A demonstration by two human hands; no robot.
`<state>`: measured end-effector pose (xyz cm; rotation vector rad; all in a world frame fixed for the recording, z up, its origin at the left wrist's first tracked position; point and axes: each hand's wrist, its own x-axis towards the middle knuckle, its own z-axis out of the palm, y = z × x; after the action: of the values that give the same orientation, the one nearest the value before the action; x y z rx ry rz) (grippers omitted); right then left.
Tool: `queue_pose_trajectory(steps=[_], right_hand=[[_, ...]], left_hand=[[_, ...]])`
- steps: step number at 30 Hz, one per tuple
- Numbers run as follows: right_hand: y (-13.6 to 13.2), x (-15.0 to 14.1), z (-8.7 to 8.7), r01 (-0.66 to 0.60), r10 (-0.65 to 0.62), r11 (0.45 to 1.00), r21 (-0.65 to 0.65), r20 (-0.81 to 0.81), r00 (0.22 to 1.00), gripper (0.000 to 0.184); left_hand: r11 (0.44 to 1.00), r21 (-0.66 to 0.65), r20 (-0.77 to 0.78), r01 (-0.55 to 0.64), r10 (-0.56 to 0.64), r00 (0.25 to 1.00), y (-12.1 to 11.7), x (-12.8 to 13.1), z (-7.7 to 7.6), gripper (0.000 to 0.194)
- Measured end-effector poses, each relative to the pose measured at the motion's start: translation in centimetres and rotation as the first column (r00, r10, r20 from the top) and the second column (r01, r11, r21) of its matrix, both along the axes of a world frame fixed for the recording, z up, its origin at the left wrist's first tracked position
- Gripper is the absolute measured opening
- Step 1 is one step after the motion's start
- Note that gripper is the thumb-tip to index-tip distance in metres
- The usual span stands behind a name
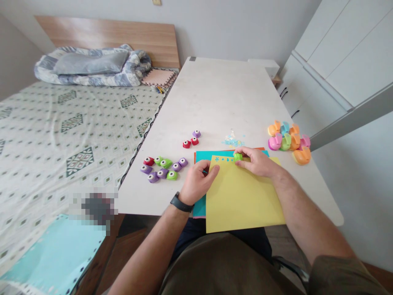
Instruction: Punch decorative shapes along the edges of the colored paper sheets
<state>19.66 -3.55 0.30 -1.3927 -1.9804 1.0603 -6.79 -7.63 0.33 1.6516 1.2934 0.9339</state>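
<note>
Right hand (255, 161) with green punch (237, 157) in grip, at edge of yellow paper (242, 200)

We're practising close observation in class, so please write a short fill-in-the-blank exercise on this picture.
The punch in the right hand is coloured ____.
The left hand has its thumb on the sheet coloured ____.
The black band is nearest the ____ hand.
The set of three punches holds one purple and two ____ ones.

Missing words: green; yellow; left; red.
</note>
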Motion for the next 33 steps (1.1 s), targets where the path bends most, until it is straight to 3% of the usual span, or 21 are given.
queue_pose_trajectory(steps=[8, 16, 25, 33], right_hand=[[0.0, 0.8, 0.9, 0.063, -0.064, 0.996, 0.060, 0.013, 0.998, 0.032], [0.8, 1.1, -0.2, 0.277, -0.266, 0.961, -0.003, -0.283, 0.921, 0.039], [0.9, 0.4, -0.1, 0.312, -0.332, 0.943, -0.117, -0.392, 0.858, 0.043], [0.9, 0.4, 0.6, 0.245, -0.345, 0.938, -0.247, -0.577, 0.741, 0.040]], left_hand=[[1.000, -0.017, 0.020, 0.014, -0.014, 1.000, 0.0, -0.1, -0.6, 0.036], [1.000, -0.017, 0.010, 0.000, 0.000, 1.000, 0.1, -0.2, -0.9, 0.037], [0.996, -0.085, 0.216, 0.037, -0.018, 0.976, -0.2, 0.2, -0.4, 0.035], [0.995, -0.091, 0.192, 0.043, -0.025, 0.981, -0.2, 0.1, -0.4, 0.035]])
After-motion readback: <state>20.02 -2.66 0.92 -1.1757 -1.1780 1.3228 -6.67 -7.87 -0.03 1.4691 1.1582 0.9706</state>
